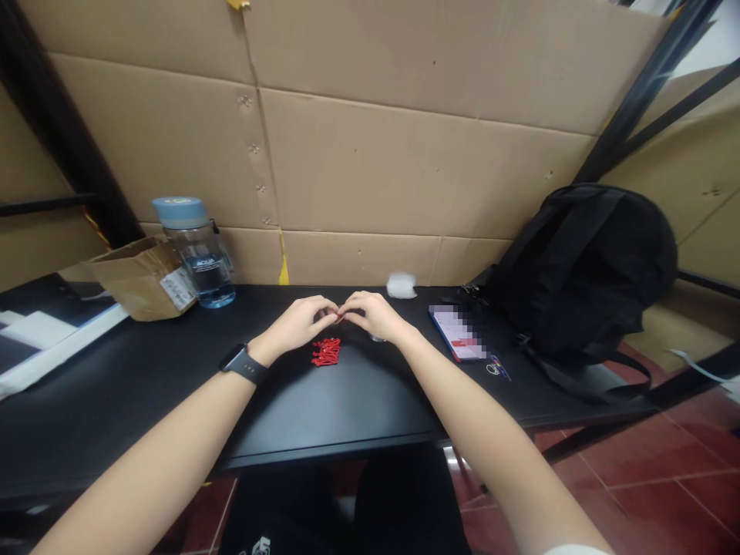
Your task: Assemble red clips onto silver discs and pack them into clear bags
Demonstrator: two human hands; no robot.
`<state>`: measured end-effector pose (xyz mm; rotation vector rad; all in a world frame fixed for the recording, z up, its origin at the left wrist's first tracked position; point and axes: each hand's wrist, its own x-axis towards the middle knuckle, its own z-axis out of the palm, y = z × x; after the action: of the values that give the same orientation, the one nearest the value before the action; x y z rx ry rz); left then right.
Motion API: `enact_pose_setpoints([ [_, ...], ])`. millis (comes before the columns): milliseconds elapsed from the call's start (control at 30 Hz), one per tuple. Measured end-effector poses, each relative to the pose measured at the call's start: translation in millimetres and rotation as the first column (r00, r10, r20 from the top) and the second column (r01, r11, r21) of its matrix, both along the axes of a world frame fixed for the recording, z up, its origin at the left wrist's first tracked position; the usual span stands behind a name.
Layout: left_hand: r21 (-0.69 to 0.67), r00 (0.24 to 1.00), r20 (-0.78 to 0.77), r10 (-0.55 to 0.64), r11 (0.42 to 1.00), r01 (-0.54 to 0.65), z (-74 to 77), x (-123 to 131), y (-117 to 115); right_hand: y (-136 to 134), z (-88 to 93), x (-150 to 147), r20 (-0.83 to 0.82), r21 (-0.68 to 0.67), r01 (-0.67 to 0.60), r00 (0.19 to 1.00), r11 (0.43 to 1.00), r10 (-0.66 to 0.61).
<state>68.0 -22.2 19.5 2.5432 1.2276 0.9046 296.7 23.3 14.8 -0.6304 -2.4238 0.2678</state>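
Over the black table [347, 401], my left hand [301, 320] and my right hand [370, 312] meet at the fingertips. Both are closed in a pinch on a small red piece [340, 317], mostly covered by the fingers. Just below them lies a small bunch of thin red pieces [327, 352] on the tabletop. A small round pale object [377, 338] shows partly under my right hand. A dark watch [243, 364] is on my left wrist.
A water bottle [209, 266] and an open cardboard box [144, 285] stand at the left. A crumpled white item [401, 286] lies at the back. To the right are a phone [456, 331] and a black backpack [583, 262]. Cardboard [370, 169] walls the rear.
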Motion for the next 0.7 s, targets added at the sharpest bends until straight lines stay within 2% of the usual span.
enact_pose_setpoints([
  [100, -0.024, 1.000, 0.027, -0.016, 1.000, 0.016, 4.9, 1, -4, -8, 5.7, -2, -0.043, -0.019, -0.055, 0.998, 0.998, 0.055],
  [300, -0.086, 0.997, 0.056, -0.049, 0.995, 0.053, 8.0, 1, -9, -14, 12.6, -2, -0.023, 0.021, -0.076, 0.997, 0.997, 0.076],
  [400, -0.119, 0.998, 0.037, -0.042, 0.992, 0.046, 7.2, 0, -8, -14, 13.0, -1, -0.009, 0.023, -0.063, 0.998, 0.998, 0.063],
  [567, -0.168, 0.994, -0.057, -0.095, 0.982, 0.085, 11.0, -5, -7, -15, 14.5, -1, 0.004, 0.031, -0.065, 0.998, 0.997, 0.065],
  [700, -0.187, 0.993, -0.088, -0.083, 0.980, 0.065, 18.8, -9, -11, -18, 20.4, 2, 0.041, -0.051, -0.127, 0.991, 0.991, 0.129],
])
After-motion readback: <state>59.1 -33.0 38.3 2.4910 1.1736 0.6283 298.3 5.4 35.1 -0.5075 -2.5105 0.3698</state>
